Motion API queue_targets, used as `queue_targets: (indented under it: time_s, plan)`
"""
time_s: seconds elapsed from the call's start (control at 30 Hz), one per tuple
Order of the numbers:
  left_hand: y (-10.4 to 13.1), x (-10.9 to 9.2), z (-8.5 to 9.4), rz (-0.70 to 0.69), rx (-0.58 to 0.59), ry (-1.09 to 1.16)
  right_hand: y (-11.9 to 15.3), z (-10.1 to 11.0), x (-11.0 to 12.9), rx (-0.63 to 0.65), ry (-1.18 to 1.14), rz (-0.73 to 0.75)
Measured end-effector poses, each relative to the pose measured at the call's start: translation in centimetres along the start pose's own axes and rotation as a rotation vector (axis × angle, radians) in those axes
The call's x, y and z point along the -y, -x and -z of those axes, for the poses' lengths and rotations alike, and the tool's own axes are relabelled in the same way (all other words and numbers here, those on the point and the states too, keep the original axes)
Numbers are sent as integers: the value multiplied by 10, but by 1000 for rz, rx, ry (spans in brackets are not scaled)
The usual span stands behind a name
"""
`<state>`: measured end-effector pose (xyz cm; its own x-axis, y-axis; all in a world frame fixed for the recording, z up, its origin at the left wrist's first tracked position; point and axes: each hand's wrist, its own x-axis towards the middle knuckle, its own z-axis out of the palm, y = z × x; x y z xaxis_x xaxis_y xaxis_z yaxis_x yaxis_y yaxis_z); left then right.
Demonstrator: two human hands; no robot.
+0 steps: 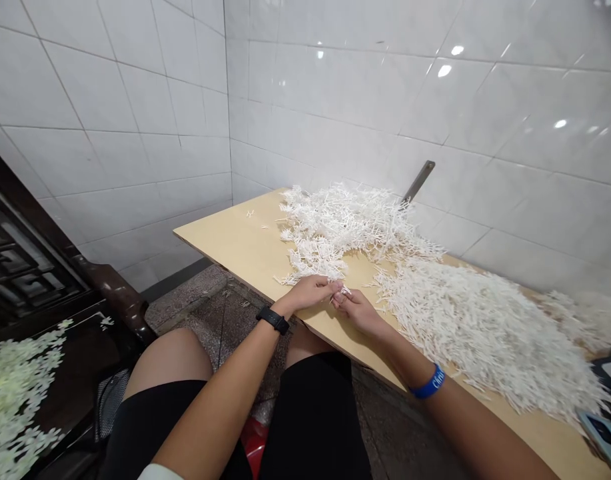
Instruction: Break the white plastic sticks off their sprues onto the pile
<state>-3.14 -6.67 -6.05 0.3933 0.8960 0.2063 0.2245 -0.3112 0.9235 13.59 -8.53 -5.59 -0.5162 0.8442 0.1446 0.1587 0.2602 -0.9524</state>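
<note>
Above the near edge of the wooden board (225, 235), my two hands meet with their fingertips together. My left hand (312, 292), below a black wristband, pinches small white pieces. Thumb and fingers of my right hand (355, 309) are closed on the same white pieces (345, 291), partly hidden by the fingers. Just behind the hands lies a heap of branched white pieces (345, 217). To the right spreads a large pile of thin white sticks (490, 330).
A dark metal bar (419, 181) leans at the tiled wall (335, 87). Pale green-white pieces (20, 387) lie on a dark wooden chair (110, 293) at left. A phone (605, 437) rests at the board's right end. My legs are under the near edge.
</note>
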Motion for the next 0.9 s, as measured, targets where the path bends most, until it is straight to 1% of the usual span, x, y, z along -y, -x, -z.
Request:
queue_targets:
  time_s: [0.03,0.1,0.17,0.2,0.27,0.33,0.43,0.5,0.57,0.63,0.7,0.83,0.9]
  plan:
    - [0,-1,0,-3,14,10,0,-2,-1,-16,23,1]
    - [0,-2,-2,6,-12,17,-1,-4,-4,-49,71,-6]
    - [-1,-1,-5,35,-108,31,-1,-7,-7,-76,118,-14]
    - [-2,0,-6,55,-164,54,-1,-8,-7,-68,145,-10]
    - [-4,2,-7,96,-269,120,2,-11,-7,4,223,21]
    - [-5,3,-7,123,-341,172,5,-13,-5,53,280,58]
    - [-5,3,-4,90,-350,119,9,-13,0,1,247,51]
    - [-3,3,-2,71,-346,100,9,-8,5,13,184,14]
    - [-2,4,-1,80,-350,138,10,3,13,64,166,-37]
    - [-3,6,-1,89,-344,183,12,19,21,73,253,-87]
    - [-3,9,-1,94,-336,189,18,42,30,25,446,-109]
    - [-4,10,0,92,-331,151,36,90,41,-94,936,-177]
    - [-2,6,1,78,-315,157,46,108,42,-106,1174,-244]
